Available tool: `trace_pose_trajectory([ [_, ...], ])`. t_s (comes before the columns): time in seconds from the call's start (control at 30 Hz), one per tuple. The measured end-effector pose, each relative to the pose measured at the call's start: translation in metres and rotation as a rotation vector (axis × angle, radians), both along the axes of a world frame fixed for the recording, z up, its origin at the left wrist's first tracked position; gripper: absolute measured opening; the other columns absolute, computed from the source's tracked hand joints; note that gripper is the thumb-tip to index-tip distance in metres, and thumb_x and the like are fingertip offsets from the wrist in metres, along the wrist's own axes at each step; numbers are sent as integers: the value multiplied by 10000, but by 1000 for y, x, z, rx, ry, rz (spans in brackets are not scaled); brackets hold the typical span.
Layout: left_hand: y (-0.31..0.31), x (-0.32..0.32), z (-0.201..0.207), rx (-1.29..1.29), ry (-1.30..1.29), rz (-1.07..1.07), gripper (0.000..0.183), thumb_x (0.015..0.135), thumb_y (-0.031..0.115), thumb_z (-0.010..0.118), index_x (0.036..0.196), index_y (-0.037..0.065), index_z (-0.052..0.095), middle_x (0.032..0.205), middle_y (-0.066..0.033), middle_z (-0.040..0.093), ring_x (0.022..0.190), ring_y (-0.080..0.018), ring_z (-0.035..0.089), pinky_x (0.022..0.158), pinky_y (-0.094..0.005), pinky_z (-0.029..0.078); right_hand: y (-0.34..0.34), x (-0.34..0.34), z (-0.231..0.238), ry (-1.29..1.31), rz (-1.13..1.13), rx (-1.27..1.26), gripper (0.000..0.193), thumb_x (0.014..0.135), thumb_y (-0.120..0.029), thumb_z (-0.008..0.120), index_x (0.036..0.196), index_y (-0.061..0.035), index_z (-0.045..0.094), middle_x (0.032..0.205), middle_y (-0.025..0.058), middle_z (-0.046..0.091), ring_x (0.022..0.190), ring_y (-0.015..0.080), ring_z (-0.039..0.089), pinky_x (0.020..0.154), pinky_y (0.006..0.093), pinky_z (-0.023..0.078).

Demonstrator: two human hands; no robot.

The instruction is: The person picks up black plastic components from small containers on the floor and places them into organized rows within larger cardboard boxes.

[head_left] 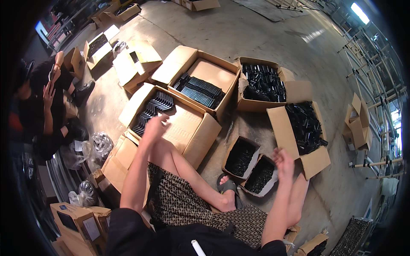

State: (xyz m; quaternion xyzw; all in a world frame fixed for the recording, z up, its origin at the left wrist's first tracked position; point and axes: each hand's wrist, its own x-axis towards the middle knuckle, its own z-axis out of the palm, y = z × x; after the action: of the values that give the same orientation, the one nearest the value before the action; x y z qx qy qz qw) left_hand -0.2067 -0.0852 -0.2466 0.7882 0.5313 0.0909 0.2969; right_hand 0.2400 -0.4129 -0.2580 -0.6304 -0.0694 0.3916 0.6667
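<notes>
My left hand (158, 123) is over a cardboard box (188, 128), beside rows of black angled parts (153, 109) stacked along its left side. Its fingertips look apart, and I see nothing between them. To the right, my right hand (284, 162) hovers by the rim of a small box of tiny black pieces (261, 176), fingers loosely bent and slightly apart, with no visible object in them. A second small box (241, 158) of black pieces stands against it. My sandalled foot (228, 185) is beside these small boxes.
Behind stands a box with rows of dark parts (200, 91). Two more boxes hold glossy black pieces (262, 83) and black parts (305, 128). Another person (47, 94) sits at the left, near clear plastic bags (100, 145). Metal pipe racks (371, 81) line the right.
</notes>
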Motion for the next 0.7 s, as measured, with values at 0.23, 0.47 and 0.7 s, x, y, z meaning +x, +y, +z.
trace_pose_trajectory([
  [0.23,52,-74,-89,365,230,148,353,753,160,800,1057,92,635,1026,-141,626,985,-343,616,855,-464,494,-40,-126,-84,126,191,-231,247,988,-135,617,1179,21,626,973,139,727,779,182,704,663,272,564],
  [0.47,64,-56,-116,525,432,114,272,798,202,767,1006,87,634,1034,-105,584,1023,-275,578,848,-420,447,-38,-135,-81,-33,278,-306,233,980,-95,627,1171,38,634,947,123,737,749,128,683,638,230,525],
  [0.7,74,-47,-124,436,456,168,237,805,213,743,946,33,681,1066,-143,595,1049,-325,586,856,-453,472,-45,-150,-103,-141,233,-326,229,942,-82,648,1136,39,659,868,87,722,710,130,688,631,247,539],
])
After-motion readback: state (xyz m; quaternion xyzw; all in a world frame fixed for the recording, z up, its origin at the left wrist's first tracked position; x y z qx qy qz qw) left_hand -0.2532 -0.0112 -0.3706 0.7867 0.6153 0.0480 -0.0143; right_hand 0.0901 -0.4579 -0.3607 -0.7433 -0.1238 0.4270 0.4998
